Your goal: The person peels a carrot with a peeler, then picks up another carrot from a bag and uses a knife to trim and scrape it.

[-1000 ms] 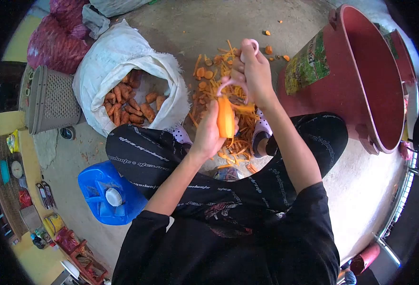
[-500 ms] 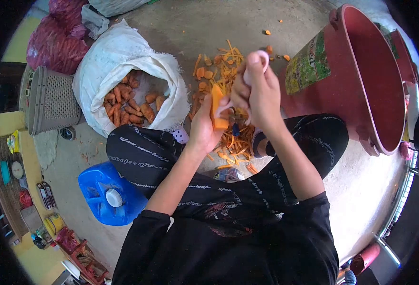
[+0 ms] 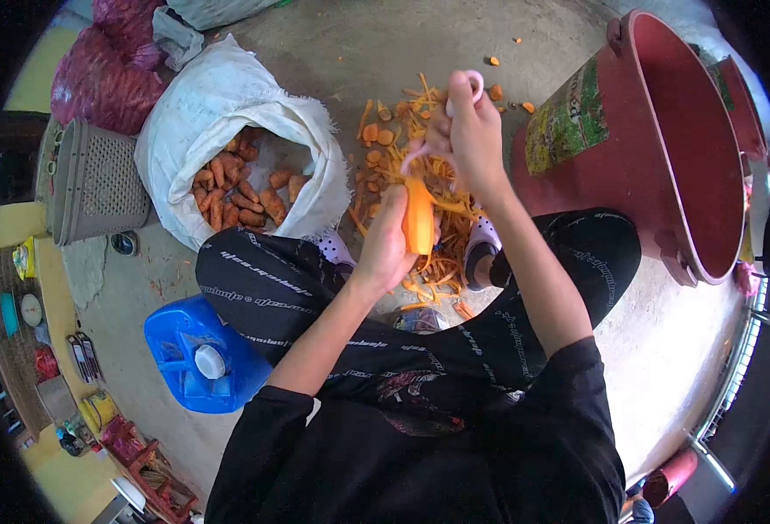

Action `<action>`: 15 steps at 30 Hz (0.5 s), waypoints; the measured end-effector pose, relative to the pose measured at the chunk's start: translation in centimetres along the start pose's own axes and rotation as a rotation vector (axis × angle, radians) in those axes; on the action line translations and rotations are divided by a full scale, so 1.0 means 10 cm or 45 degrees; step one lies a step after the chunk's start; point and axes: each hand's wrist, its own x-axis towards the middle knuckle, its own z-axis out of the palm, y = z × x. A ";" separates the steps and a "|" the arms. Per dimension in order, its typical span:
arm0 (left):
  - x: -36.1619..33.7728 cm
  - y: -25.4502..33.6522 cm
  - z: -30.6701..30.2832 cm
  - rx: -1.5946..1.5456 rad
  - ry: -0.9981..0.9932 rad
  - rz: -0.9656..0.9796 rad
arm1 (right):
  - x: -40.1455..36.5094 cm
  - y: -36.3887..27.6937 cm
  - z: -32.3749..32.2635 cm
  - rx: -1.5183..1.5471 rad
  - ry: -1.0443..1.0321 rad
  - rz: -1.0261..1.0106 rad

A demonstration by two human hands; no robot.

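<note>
My left hand (image 3: 383,251) is closed around a thick, peeled orange carrot (image 3: 418,220), held nearly upright over the floor between my knees. In my fist, my right hand (image 3: 477,148) grips a pink peeler (image 3: 419,154); its forked head is just beyond the carrot's far end, and its looped handle end sticks out past my thumb. Below both hands lies a heap of orange peelings (image 3: 437,269) with cut carrot ends (image 3: 385,137) among them.
A white sack (image 3: 202,105) of unpeeled carrots (image 3: 238,190) gapes at the left. The large red bin (image 3: 568,188) leans at the right. Beside my left knee is a blue jug (image 3: 197,358). A grey crate (image 3: 106,183) and a red mesh sack (image 3: 106,83) stand farther left.
My right hand has moved away from me and slightly left with the peeler, which now sits past the carrot's far end. The carrot has turned and shifted a little right in my left hand.
</note>
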 end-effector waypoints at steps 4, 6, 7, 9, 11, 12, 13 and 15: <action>0.01 0.00 0.01 -0.068 -0.093 -0.067 | 0.42 0.17 -0.35 -0.468 0.107 -0.311; 0.07 0.03 -0.01 -0.118 0.001 -0.062 | 0.32 0.09 -0.34 -0.435 0.107 -0.382; 0.10 0.04 -0.02 -0.141 0.127 -0.059 | 0.25 0.04 -0.30 -0.420 0.105 -0.412; 0.12 0.06 -0.05 -0.179 0.236 -0.057 | 0.01 -0.09 -0.13 -0.081 0.020 -0.261; 0.14 0.06 -0.08 -0.211 0.197 -0.061 | -0.30 -0.19 0.07 0.058 -0.026 -0.059; 0.14 0.10 -0.02 -0.216 0.114 -0.062 | -0.40 -0.18 0.11 0.079 -0.050 0.001; 0.14 0.10 -0.02 -0.216 0.048 -0.069 | -0.48 -0.15 0.15 0.103 -0.074 0.065; 0.11 0.10 -0.04 -0.211 -0.080 -0.083 | -0.58 -0.09 0.21 0.036 -0.082 0.090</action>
